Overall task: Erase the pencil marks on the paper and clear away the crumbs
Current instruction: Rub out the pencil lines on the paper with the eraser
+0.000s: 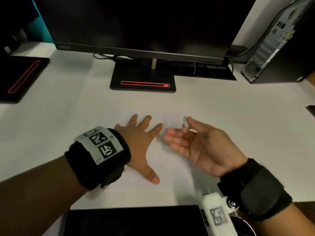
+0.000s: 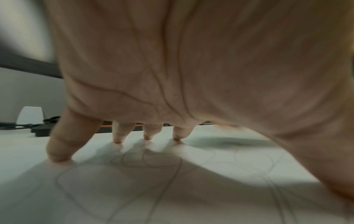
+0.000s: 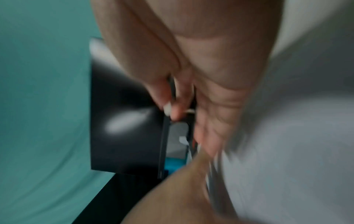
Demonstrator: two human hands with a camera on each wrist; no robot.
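My left hand (image 1: 141, 135) lies flat with fingers spread on the white paper (image 1: 163, 160), which barely stands out from the white desk. In the left wrist view its fingertips (image 2: 118, 139) press on the paper (image 2: 191, 201), and faint looping pencil marks (image 2: 147, 163) run under the palm. My right hand (image 1: 180, 130) hovers just right of it, palm turned toward the left hand. Its thumb and forefinger pinch a small white eraser (image 1: 185, 122), which shows blurred in the right wrist view as the eraser (image 3: 167, 108). I cannot make out any crumbs.
A monitor on a black stand (image 1: 142, 79) is straight behind the paper. A PC tower (image 1: 279, 48) stands back right with cables (image 1: 112, 57) beside the stand. A black pad (image 1: 22, 77) lies at the left, and a dark flat object (image 1: 133, 220) at the near edge.
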